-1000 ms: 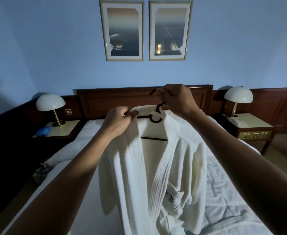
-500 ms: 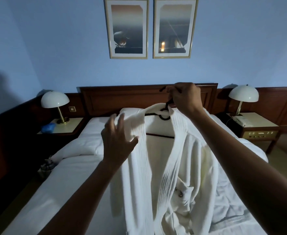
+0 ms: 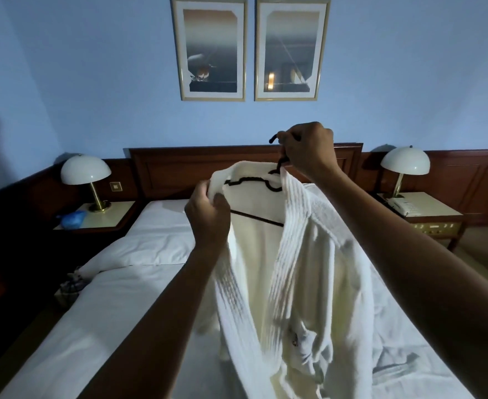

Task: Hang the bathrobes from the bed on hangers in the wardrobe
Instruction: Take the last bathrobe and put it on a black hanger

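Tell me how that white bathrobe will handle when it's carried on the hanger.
Likely floppy: the bathrobe sags in soft folds below the hanger. Probably fairly heavy for cloth, given its thick ribbed collar. It may slip off: the left hand grips its collar, apparently to seat it.

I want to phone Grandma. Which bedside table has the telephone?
The bedside table right of the bed: the telephone lies by its lamp. The left table holds something blue instead.
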The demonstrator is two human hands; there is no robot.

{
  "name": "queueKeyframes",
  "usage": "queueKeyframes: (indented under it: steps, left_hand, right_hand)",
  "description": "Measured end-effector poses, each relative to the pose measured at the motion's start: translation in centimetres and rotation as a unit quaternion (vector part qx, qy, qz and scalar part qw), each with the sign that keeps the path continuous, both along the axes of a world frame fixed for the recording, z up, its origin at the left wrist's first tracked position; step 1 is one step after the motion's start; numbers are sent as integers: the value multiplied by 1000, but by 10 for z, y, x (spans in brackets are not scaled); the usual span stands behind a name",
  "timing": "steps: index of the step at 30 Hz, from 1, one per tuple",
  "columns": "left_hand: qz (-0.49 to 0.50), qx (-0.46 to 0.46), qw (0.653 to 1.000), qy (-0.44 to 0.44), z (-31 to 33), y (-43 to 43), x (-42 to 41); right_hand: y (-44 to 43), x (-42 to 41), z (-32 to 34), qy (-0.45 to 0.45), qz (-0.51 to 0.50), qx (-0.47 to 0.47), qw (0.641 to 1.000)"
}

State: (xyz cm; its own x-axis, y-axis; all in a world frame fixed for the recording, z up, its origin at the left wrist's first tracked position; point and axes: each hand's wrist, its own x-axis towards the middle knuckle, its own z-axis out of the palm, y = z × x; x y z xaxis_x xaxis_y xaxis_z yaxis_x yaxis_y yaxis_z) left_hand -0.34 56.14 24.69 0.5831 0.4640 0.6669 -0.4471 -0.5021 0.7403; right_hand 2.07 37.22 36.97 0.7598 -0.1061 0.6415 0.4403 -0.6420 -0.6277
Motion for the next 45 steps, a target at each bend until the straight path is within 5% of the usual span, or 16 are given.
queueKeyframes:
  steps: [2,4,7,9,12,14,17,19,23,27,31,35,38,40,45]
  left_hand:
    - [-40,64,997,-36,-4,-12,-15]
    - [-108,223,969,-11,-29,-14,-22]
    - [-196,344,905,156,-51,9,-20]
    - [-176,299,928,138,-49,28,-21]
    - [-6,180,983,-20,-43,48,-14]
    - [22,145,987,70,-51,64,-2]
    - [-132,124,934,308,-74,85,13]
    - [-207,110,899,369,-79,97,19]
    - [-123,124,944,279,-21,126,38]
    - [-76,40,987,137,62,125,52]
    - [-85,261,932,236,88,112,58]
    - [-111,203,962,145,106,84,37]
    - [-241,257,909,223,112,52,18]
    - [-242,309,888,241,91,44,19]
    - [-192,242,942,131,57,46,23]
  right_hand:
    - [-3,2,1,10,-2,24,1000]
    - [-5,2,2,9,1,43,999]
    - [-9,1,2,12,27,72,997]
    - [-12,0,1,19,45,82,995]
    - [-20,2,0,34,61,115,991]
    - [-24,3,2,33,64,135,988]
    - [-28,4,9,21,64,139,988]
    - [-31,6,15,14,63,118,991]
    - [-44,15,32,3,24,36,999]
    - [-45,19,55,-23,21,7,999]
    - [-41,18,73,-38,41,42,998]
    - [-27,11,64,-17,106,41,993]
    - [-13,5,52,-13,125,46,991]
    - [-11,3,48,-12,118,68,991]
    - [-24,-1,39,-2,164,23,986]
